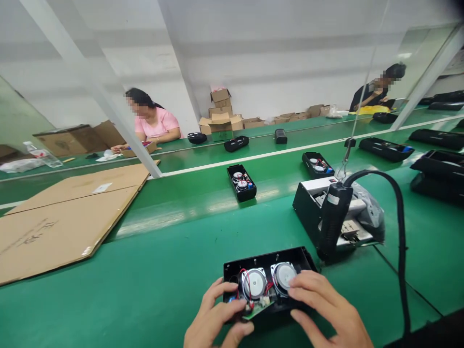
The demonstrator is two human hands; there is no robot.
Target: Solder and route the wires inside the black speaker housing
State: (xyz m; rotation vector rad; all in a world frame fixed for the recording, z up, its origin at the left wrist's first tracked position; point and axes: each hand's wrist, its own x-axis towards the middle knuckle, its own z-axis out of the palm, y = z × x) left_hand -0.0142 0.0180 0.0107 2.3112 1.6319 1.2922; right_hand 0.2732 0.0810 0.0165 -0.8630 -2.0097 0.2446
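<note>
Head view: an open black speaker casing lies face-up on the green conveyor belt, directly before the person, so its two round speakers and red-wired circuit board stay exposed and reachable. The left hand curls at the casing's near edge, fingertips at the board; whether it pinches the board, I cannot tell. The right hand lies spread with fingers apart across the casing's right side, seemingly steadying it. Just beyond, a black corded power tool hangs on a thin line, which keeps it close to the hands. Similar open casings sit spaced along the belt. A flattened cardboard sheet lies to the left, and a co-worker in a pink shirt sits across the line.
</note>
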